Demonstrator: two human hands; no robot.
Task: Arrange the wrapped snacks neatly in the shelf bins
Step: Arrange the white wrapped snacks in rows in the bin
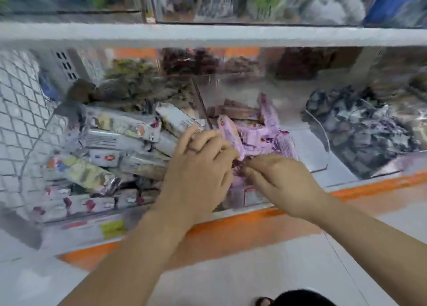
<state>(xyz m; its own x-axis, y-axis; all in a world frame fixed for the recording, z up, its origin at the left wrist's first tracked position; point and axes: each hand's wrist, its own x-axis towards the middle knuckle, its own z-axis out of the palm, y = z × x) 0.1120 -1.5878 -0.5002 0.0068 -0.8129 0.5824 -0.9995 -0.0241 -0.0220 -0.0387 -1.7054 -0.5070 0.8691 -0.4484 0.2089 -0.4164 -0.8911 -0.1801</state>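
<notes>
- Left hand [198, 167]: slim fingers, with a thin ring [193, 150] worn on one of the middle fingers.
- Right hand [279, 181]: slim fingers and bare skin, with the knuckles plainly marked.
- Left forearm [138, 248]: bare and smooth from the wrist down to the frame edge.
- Right forearm [358, 231]: bare in the same way, wrist to frame edge.
- Black rounded shape [300, 297] at the bottom edge, a small dark bit just beside it: perhaps footwear, but too blurred to tell.

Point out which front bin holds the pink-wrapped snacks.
The middle bin, where the left hand and right hand hold pink-wrapped snacks; the left bin holds silver bars, the right bin dark-wrapped pieces.
</notes>
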